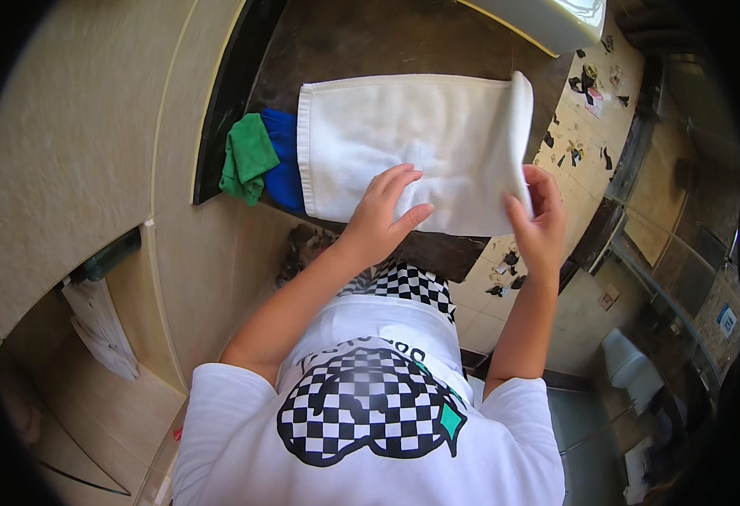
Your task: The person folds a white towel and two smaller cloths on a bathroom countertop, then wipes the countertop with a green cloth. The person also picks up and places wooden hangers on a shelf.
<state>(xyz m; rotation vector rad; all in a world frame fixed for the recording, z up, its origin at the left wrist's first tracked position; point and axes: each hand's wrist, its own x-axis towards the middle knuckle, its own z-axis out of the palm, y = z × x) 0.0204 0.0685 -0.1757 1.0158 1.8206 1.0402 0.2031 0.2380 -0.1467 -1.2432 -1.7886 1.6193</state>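
Observation:
A white towel [370, 126] lies spread over a dark countertop [357, 38], its right edge raised and curled over. My right hand [540, 209] grips that raised edge near its lower corner, thumb in front and fingers behind. Palm down, my left hand [395, 202] rests on or just above the lower middle of the towel, thumb and fingers apart, holding nothing. Beside the towel's left hem is a blue cloth [281, 158], partly covered by a crumpled green cloth [248, 158].
A white basin [553, 25] stands at the counter's far right. Tiled wall [199, 253] rises on the left. Small dark scraps [574, 155] litter the tiled floor beyond the counter's right edge. A toilet [629, 364] is at the lower right.

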